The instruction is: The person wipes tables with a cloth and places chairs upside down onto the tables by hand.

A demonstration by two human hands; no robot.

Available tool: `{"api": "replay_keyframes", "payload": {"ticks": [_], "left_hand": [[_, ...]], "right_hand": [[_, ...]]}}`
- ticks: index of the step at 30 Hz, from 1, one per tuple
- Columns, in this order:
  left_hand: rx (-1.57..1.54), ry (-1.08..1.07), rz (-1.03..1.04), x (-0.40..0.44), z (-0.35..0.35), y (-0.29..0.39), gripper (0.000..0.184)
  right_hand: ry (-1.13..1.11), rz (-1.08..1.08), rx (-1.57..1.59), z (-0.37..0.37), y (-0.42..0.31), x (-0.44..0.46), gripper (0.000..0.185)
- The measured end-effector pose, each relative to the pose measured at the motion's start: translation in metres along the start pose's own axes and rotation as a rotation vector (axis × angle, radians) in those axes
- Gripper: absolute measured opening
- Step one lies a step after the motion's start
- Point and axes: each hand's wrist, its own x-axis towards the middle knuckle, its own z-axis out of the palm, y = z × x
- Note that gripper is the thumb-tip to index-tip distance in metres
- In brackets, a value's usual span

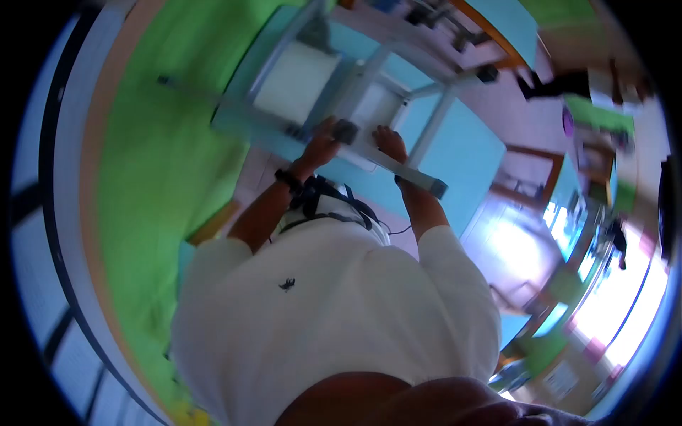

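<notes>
A grey-framed stool [430, 128], seemingly upturned, is on a light-blue table [462, 163], its legs ending in dark caps. My left hand [323, 147], with a black band at the wrist, is closed round a part of the frame beside one dark cap [346, 131]. Behind a grey leg [398, 167], my right hand [389, 142] lies with its fingers stretched towards the pale underside of the seat; whether it presses on it is unclear. Left of these, a second pale panel in a grey frame [295, 82] is blurred.
A green wall or board [156, 170] rises close on my left. At the upper right are another blue-topped table [508, 28] with an orange edge and a person in dark trousers [561, 85]. More tables and a bright window [618, 284] appear at the right.
</notes>
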Motion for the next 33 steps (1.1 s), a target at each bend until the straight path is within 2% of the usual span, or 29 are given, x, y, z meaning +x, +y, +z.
{"api": "replay_keyframes", "payload": {"ticks": [1,2,3,5,6,7,8,9,10,11,12,13,14,15,17,19,22,24,25,26,28,29,30,31,32,33], "left_hand": [[-0.078,0.074,-0.052,0.009,-0.009,0.020,0.009],[-0.160,0.153,-0.098,0.018,-0.017,0.039,0.016],[0.045,0.113,0.060,0.007,-0.008,0.016,0.015],[-0.130,0.074,-0.173,-0.012,0.010,-0.005,0.006],[-0.213,0.068,-0.290,-0.021,0.018,-0.014,0.009],[-0.338,0.012,-0.362,-0.029,0.012,-0.010,0.015],[-0.473,0.073,-0.396,-0.018,0.006,0.014,0.011],[-0.610,0.141,-0.440,-0.016,0.002,0.035,0.015],[-0.609,0.075,-0.416,-0.019,0.000,0.038,0.015],[-0.622,0.099,-0.421,-0.025,-0.003,0.035,0.014],[-0.637,0.125,-0.427,-0.033,-0.005,0.037,0.013],[-0.645,0.057,-0.410,-0.012,0.000,0.014,0.013],[-0.511,0.079,-0.425,0.000,-0.011,0.007,0.012],[-0.376,0.117,-0.433,0.000,-0.018,0.009,0.017],[-0.327,0.102,-0.454,-0.001,-0.022,-0.009,0.020],[-0.272,0.121,-0.473,-0.005,-0.014,-0.006,0.023],[-0.285,0.176,-0.543,-0.013,-0.015,0.005,0.033],[-0.440,0.184,-0.881,-0.028,-0.011,0.011,0.051],[-0.472,0.115,-0.981,-0.036,-0.007,0.041,0.056],[-0.250,-0.153,-0.754,-0.066,-0.004,0.014,0.056],[-0.317,-0.186,-0.909,-0.077,0.045,0.029,0.053],[-0.335,-0.190,-1.004,-0.080,0.080,0.060,0.054],[-0.246,-0.206,-1.055,-0.090,0.136,0.092,0.057],[-0.083,-0.465,-0.994,-0.095,0.187,0.103,0.067],[0.089,-0.720,-0.923,-0.106,0.233,0.111,0.078],[0.304,-0.960,-0.648,-0.105,0.276,0.157,0.090]], "right_hand": [[0.010,0.077,0.002,0.006,-0.001,-0.006,0.035],[0.116,0.036,-0.057,0.013,-0.001,-0.006,0.024],[0.214,-0.009,-0.121,0.016,-0.003,-0.008,0.013],[-0.014,0.047,-0.013,0.013,-0.004,-0.012,0.031],[0.044,0.114,-0.064,0.022,-0.010,-0.016,0.022],[0.063,0.190,-0.042,0.025,-0.020,-0.027,0.022],[0.052,0.391,0.388,0.002,-0.024,-0.041,0.029],[0.057,0.567,0.820,-0.020,-0.032,-0.057,0.037],[0.081,0.662,1.057,-0.024,-0.039,-0.072,0.040],[0.128,0.766,1.287,-0.026,-0.047,-0.087,0.044],[0.168,0.574,0.839,-0.020,-0.055,-0.107,0.044],[0.172,0.399,0.382,-0.002,-0.042,-0.098,0.044],[0.071,0.449,0.448,0.005,-0.042,-0.095,0.045],[0.090,0.493,0.459,0.006,-0.045,-0.113,0.045],[-0.019,0.592,0.401,0.018,-0.040,-0.155,0.049],[-0.010,0.692,0.454,0.043,-0.029,-0.222,0.054],[0.072,0.958,0.569,0.078,-0.017,-0.325,0.063],[0.114,1.026,0.646,0.092,-0.005,-0.398,0.067],[0.137,1.048,0.633,0.107,-0.009,-0.423,0.068],[0.131,1.020,0.659,0.110,-0.018,-0.446,0.068],[0.048,0.953,0.740,0.099,-0.010,-0.491,0.071],[0.043,0.953,0.745,0.095,-0.009,-0.510,0.071],[-0.054,0.913,0.789,0.090,-0.002,-0.523,0.072],[-0.148,0.869,0.830,0.085,0.007,-0.532,0.074],[-0.083,0.841,0.744,0.098,0.017,-0.536,0.077],[-0.088,0.835,0.756,0.095,0.029,-0.540,0.077]]}}
